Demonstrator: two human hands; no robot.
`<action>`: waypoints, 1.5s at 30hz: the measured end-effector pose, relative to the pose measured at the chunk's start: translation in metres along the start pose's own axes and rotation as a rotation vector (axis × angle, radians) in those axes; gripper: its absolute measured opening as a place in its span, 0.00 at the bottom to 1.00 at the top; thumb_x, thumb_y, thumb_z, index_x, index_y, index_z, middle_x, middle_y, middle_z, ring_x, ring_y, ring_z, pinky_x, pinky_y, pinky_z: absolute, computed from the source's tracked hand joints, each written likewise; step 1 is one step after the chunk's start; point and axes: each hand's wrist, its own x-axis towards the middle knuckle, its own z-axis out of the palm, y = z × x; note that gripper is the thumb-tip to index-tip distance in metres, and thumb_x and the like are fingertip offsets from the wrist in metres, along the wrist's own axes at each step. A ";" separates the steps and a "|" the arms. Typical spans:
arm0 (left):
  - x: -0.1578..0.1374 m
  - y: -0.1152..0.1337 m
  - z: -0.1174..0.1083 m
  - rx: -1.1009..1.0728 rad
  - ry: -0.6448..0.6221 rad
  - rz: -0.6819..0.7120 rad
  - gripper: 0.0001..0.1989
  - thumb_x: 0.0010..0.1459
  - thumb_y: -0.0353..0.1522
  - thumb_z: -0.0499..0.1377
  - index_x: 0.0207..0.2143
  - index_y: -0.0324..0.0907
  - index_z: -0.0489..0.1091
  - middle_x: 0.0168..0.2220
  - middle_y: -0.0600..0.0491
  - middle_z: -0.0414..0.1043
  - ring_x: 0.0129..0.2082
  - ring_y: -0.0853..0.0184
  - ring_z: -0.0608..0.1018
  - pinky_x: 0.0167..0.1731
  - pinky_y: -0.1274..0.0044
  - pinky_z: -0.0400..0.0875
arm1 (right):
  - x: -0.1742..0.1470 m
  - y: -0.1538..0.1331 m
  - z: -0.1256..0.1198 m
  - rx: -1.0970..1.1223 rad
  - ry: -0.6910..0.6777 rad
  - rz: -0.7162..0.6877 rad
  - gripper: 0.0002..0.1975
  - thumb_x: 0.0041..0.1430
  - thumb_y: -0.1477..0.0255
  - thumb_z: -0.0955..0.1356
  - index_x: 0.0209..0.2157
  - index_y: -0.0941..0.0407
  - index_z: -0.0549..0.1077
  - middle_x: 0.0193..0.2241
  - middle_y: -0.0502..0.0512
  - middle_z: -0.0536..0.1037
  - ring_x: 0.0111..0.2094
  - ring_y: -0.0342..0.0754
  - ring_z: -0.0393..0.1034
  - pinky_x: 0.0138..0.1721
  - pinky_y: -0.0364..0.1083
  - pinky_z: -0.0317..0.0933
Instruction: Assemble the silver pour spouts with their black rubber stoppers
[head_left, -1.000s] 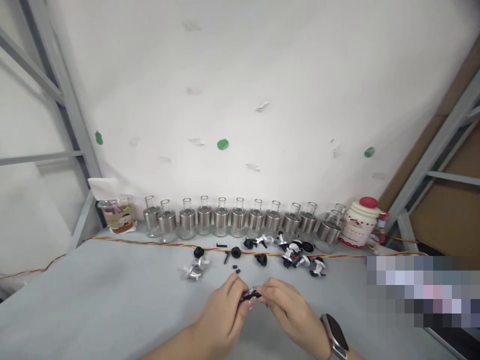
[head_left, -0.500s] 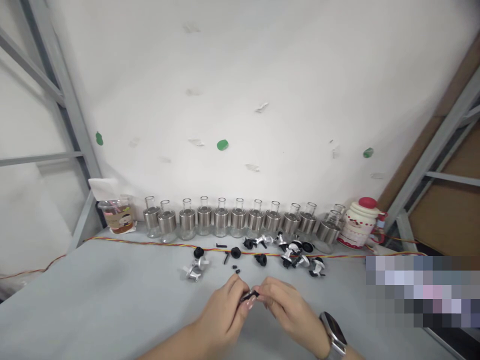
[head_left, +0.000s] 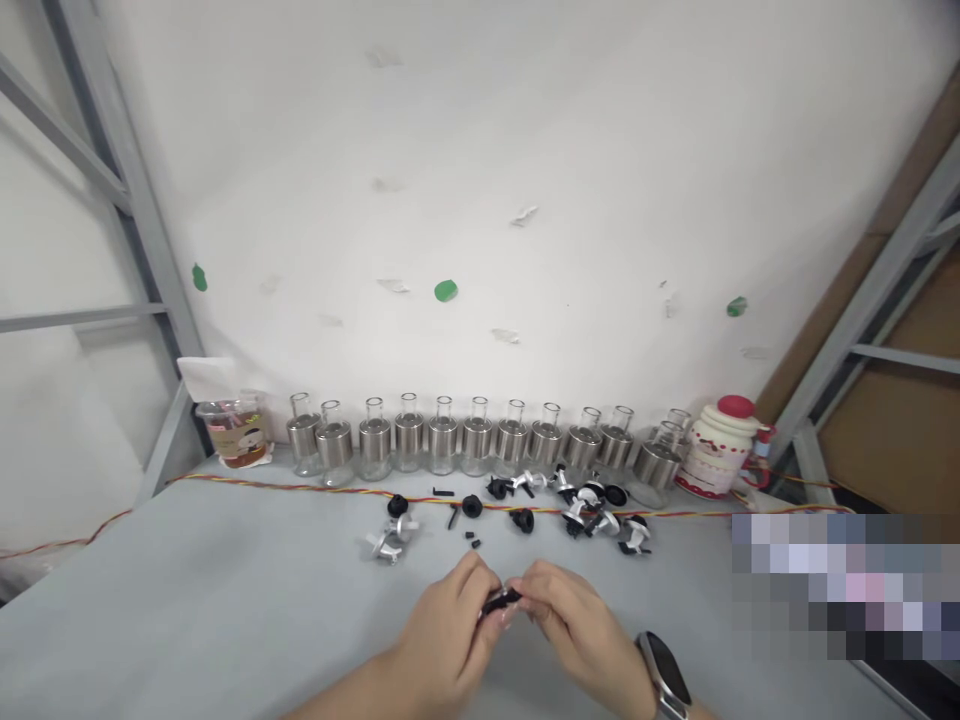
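Between my two hands is a small black-and-silver part (head_left: 498, 601), mostly covered by fingers, so its exact kind does not show. My left hand (head_left: 451, 625) is closed around its left end. The fingertips of my right hand (head_left: 568, 620) pinch its right end; a watch (head_left: 664, 668) sits on that wrist. Just beyond my hands lie two tiny black pieces (head_left: 475, 544). Farther back are black stoppers (head_left: 471, 506), silver spout-like pieces (head_left: 388, 545) and a heap of silver and black pieces (head_left: 592, 505) to the right.
Several glass bottles with metal sleeves (head_left: 443, 438) stand in a row along the white wall (head_left: 570, 160). A plastic cup (head_left: 238, 440) is at the left end, a red-lidded jug (head_left: 718, 448) at the right. A twisted red-and-yellow wire (head_left: 300, 487) crosses the grey table (head_left: 225, 590).
The small part has turned slightly between my hands and shows more of its black side. My fingers have shifted a little; the things on the table have stayed put.
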 end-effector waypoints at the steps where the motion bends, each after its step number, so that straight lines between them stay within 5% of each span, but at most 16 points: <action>1: 0.000 0.000 0.000 0.000 0.001 0.010 0.06 0.59 0.32 0.42 0.34 0.42 0.57 0.30 0.52 0.58 0.28 0.68 0.64 0.28 0.77 0.60 | 0.000 0.000 0.000 0.001 0.006 -0.006 0.11 0.59 0.78 0.55 0.39 0.55 0.64 0.22 0.50 0.67 0.25 0.44 0.62 0.27 0.42 0.60; 15: -0.003 -0.002 0.000 -0.147 0.026 -0.007 0.06 0.58 0.34 0.42 0.31 0.42 0.54 0.28 0.54 0.56 0.25 0.70 0.62 0.27 0.77 0.58 | 0.000 -0.002 0.002 -0.066 0.009 -0.065 0.13 0.58 0.80 0.55 0.41 0.55 0.63 0.24 0.52 0.69 0.26 0.44 0.62 0.27 0.43 0.60; 23: 0.004 0.007 0.000 -0.385 0.051 -0.291 0.14 0.59 0.39 0.44 0.24 0.42 0.54 0.21 0.59 0.52 0.22 0.73 0.58 0.24 0.81 0.55 | 0.004 -0.004 -0.001 -0.078 -0.078 0.032 0.11 0.59 0.77 0.55 0.35 0.56 0.67 0.23 0.52 0.67 0.25 0.45 0.62 0.26 0.42 0.60; 29: 0.010 -0.001 0.004 -0.591 0.102 -0.503 0.17 0.55 0.43 0.49 0.20 0.42 0.54 0.16 0.62 0.51 0.17 0.75 0.58 0.18 0.83 0.53 | 0.005 -0.002 -0.003 -0.088 -0.145 0.086 0.13 0.60 0.75 0.56 0.44 0.53 0.65 0.27 0.53 0.70 0.29 0.45 0.64 0.31 0.43 0.61; 37: 0.018 -0.010 0.003 -0.869 0.194 -0.624 0.18 0.51 0.43 0.53 0.17 0.42 0.54 0.12 0.64 0.52 0.10 0.79 0.55 0.11 0.84 0.46 | 0.004 -0.003 -0.003 -0.075 -0.109 0.157 0.18 0.60 0.72 0.57 0.53 0.50 0.56 0.29 0.52 0.71 0.30 0.45 0.65 0.34 0.45 0.61; 45: 0.020 -0.011 0.000 -0.845 0.180 -0.678 0.17 0.49 0.41 0.56 0.17 0.41 0.54 0.12 0.64 0.52 0.12 0.78 0.55 0.13 0.84 0.46 | 0.005 0.002 -0.003 -0.064 -0.074 0.185 0.17 0.60 0.72 0.57 0.51 0.52 0.58 0.28 0.52 0.71 0.29 0.44 0.65 0.33 0.43 0.60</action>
